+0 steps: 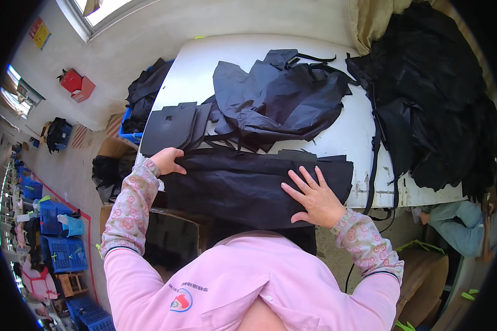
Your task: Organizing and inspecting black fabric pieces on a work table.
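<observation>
A wide black fabric panel (232, 187) lies along the near edge of the white table and hangs a little over it. At its upper left corner, my left hand (168, 161) has its fingers closed on the cloth. Spread flat over the right part of the panel is my right hand (316, 198), fingers apart and pressing on it. Just beyond my left hand sits a small stack of dark flat panels (170, 126). A loose heap of dark fabric pieces (281, 102) with thin straps lies behind the panel.
The white table (196, 63) stands against a wall. A large black fabric pile (425, 105) covers its right end, straps hanging down. At the left are a blue crate (131, 126) with dark cloth and a cardboard box (116, 148). Another person's leg (458, 226) shows at right.
</observation>
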`<action>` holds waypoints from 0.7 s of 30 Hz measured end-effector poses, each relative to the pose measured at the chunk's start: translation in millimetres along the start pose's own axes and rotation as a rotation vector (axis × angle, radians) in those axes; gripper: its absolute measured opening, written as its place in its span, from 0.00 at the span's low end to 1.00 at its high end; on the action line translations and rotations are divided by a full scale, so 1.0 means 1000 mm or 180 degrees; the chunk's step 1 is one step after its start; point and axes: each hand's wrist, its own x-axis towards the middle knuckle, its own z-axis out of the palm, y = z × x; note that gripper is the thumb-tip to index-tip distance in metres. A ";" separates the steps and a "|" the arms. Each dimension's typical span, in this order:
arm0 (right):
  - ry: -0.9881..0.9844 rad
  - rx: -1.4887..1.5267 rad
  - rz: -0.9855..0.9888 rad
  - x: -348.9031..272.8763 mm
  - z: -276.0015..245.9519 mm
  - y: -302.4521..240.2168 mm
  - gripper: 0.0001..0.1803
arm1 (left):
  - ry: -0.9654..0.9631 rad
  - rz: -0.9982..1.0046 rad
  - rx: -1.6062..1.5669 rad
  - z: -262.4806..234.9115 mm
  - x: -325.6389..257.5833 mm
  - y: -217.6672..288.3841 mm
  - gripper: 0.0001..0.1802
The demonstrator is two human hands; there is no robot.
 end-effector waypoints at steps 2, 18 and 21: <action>-0.0053 0.0118 -0.0005 -0.003 0.005 0.004 0.53 | 0.0053 -0.0368 0.0164 0.001 -0.010 -0.018 0.22; 0.0549 0.1121 -0.0316 0.048 -0.084 0.018 0.37 | 0.2447 0.0278 0.1027 -0.053 -0.076 0.050 0.12; 0.0448 0.3532 -0.0195 0.101 -0.111 -0.013 0.37 | 0.2920 0.1218 0.1227 -0.060 -0.069 0.107 0.23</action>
